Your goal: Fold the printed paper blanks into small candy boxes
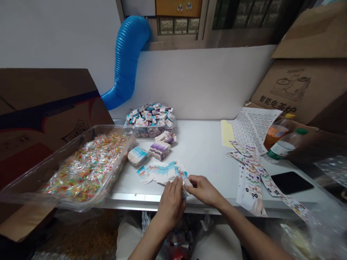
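My left hand (173,196) bends over the near end of a spread row of small flat cartons (162,171), white with blue and red print. Its fingers are pressed together against a small white paper carton (187,183); its thumb is hidden. From the other side, my right hand (203,188) pinches that same carton between thumb and forefinger. Beyond the row stand a bundle of blue-and-white flat cartons (137,156) and a purple-and-white bundle (159,150). A few loose purple cartons (166,137) lie behind them.
A clear tub (153,133) heaped with folded little boxes stands at the back. Left is a big clear tray (108,193) of colourful wrapped pieces. Printed sticker strips (251,187), a black phone (292,182), a green-capped bottle (282,148) and cardboard boxes (303,86) occupy the right.
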`<move>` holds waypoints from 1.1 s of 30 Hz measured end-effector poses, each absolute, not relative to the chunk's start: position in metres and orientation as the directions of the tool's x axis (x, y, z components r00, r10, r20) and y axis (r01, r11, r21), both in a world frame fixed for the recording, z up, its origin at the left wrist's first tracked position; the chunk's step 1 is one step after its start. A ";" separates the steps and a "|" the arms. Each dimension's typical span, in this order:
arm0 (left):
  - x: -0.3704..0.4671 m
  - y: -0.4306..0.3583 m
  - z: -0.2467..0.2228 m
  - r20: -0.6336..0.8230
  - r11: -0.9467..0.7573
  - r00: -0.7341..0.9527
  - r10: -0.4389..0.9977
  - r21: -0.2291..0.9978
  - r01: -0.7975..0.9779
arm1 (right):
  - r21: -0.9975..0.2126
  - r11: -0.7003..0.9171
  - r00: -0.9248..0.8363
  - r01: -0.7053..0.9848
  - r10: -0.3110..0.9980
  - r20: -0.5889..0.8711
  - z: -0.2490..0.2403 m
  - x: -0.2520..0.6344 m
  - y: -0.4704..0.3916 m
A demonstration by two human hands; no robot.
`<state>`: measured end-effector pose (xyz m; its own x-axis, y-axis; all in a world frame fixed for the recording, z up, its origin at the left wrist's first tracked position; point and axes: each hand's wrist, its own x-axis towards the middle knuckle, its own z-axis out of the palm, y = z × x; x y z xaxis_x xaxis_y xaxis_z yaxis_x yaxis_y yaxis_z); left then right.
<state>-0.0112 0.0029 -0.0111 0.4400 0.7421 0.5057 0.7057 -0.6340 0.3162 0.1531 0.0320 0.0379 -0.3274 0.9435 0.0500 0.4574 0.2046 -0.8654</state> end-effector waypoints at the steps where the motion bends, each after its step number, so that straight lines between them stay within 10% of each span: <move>1: -0.011 0.001 -0.014 0.519 -0.622 0.414 0.748 0.332 0.709 | -0.871 0.188 -0.320 0.454 0.947 0.037 0.038 0.152 0.032; 14: -0.007 -0.006 -0.006 0.437 -0.388 0.003 0.899 0.794 0.468 | -0.995 0.057 -0.322 0.086 0.946 0.026 0.031 0.139 0.014; 20: -0.008 -0.007 -0.013 0.613 -0.568 0.059 0.788 0.685 0.455 | -0.914 -0.221 -0.274 -0.341 0.953 -0.128 0.015 0.124 -0.001; 28: -0.013 -0.011 -0.022 0.602 -0.643 0.264 0.754 0.596 0.481 | -0.909 0.217 -0.123 0.355 0.975 0.184 0.021 0.119 -0.015; 33: -0.010 -0.015 -0.026 0.559 -0.590 0.225 0.798 0.649 0.481 | -0.924 0.137 -0.137 0.358 0.986 0.093 0.021 0.122 -0.015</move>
